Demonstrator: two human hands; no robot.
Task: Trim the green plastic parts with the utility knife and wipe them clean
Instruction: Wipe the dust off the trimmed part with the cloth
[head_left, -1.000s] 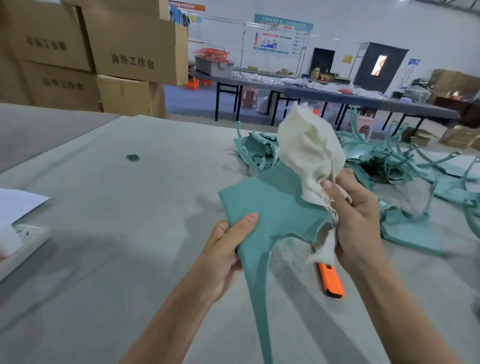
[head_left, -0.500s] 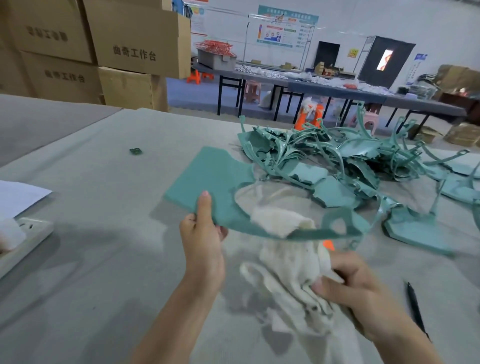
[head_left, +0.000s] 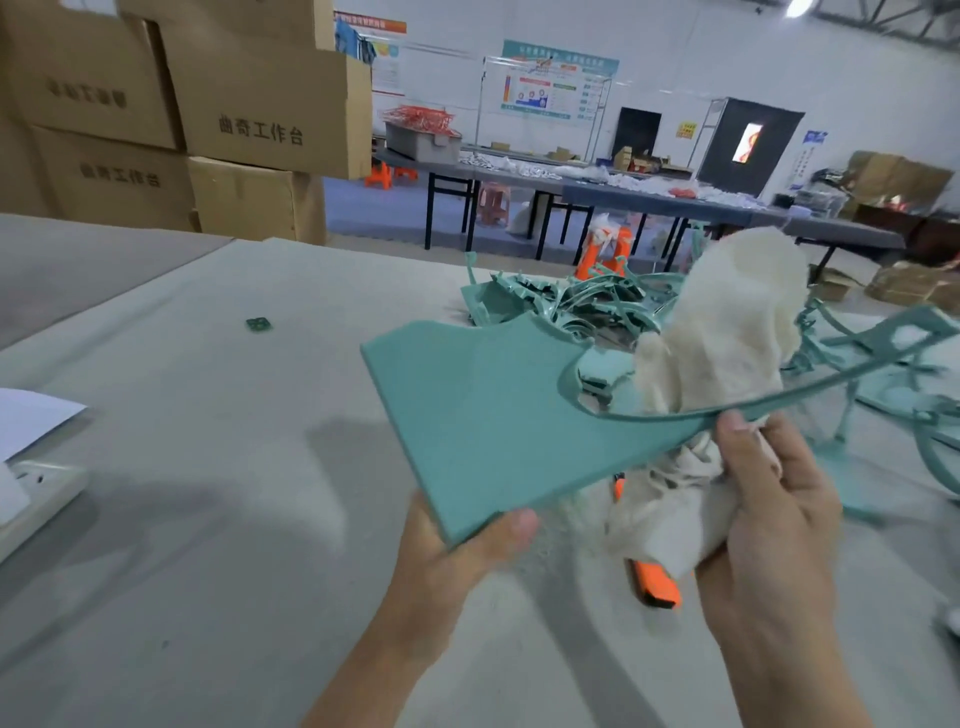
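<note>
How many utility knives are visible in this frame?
1: an orange utility knife lies on the table, partly hidden by the white cloth that the right hand holds. More could be hidden under the cloth or the pile of green parts.

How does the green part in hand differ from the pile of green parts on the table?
The held part is up off the table, left hand gripping its near corner, right hand pinching its thin arm along with the cloth; the pile lies on the table with no hand on it. The held part shows a broad flat panel; the pile is mostly tangled thin ribs and strips. Both are the same teal-green plastic.
</note>
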